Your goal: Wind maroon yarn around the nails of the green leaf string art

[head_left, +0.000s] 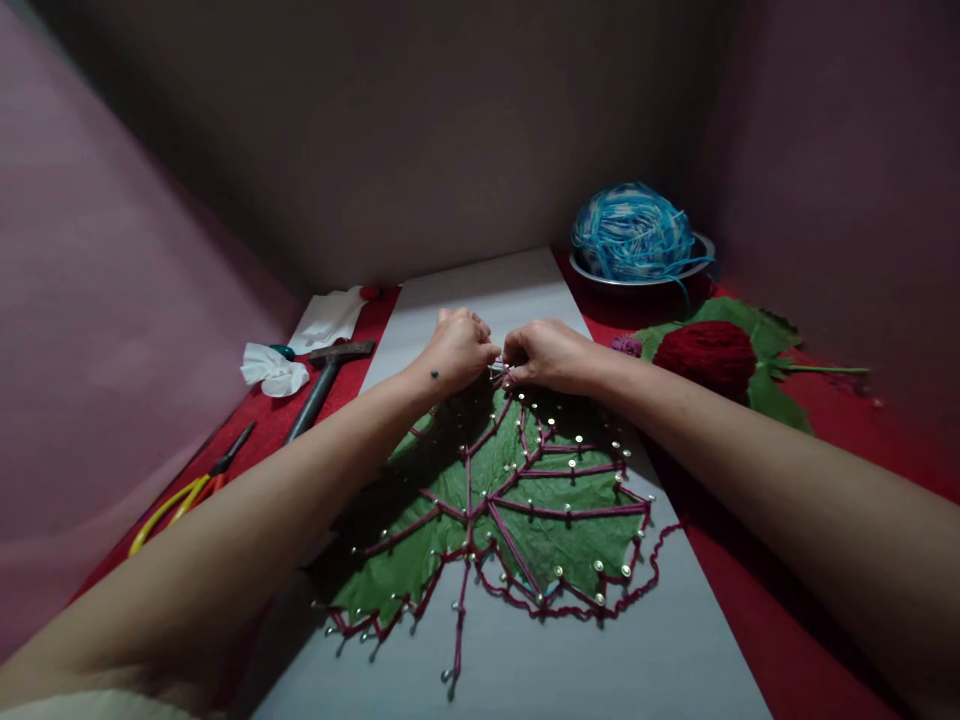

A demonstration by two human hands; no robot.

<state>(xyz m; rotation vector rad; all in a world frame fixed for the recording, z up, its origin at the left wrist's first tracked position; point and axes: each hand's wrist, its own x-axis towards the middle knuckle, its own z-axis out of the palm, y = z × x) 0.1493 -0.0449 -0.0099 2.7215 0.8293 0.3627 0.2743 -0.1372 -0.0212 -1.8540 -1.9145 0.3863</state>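
Head view shows both hands meeting at the far tip of the green leaf (540, 545), which lies flat on the white board (480, 272). The left hand (459, 345) and the right hand (551, 352) have bent fingers, near each other around the nails there; whether yarn is pinched between them, I cannot tell. Nails stand along veins and edge, probably so that the purple yarn (515, 555) stays stretched. One loose dark red strand (660, 550) curves beside the leaf at right. The left forearm hides part of the leaf's left side. Farther out, on the red cloth (720, 560), are a hammer (322, 388) and scissors (166, 508) at left; at right, a dark red yarn ball (705, 355) rests over another leaf (776, 400), and behind, a blue yarn ball (634, 232) sits in a metal bowl (705, 250), which perhaps prevents rolling.
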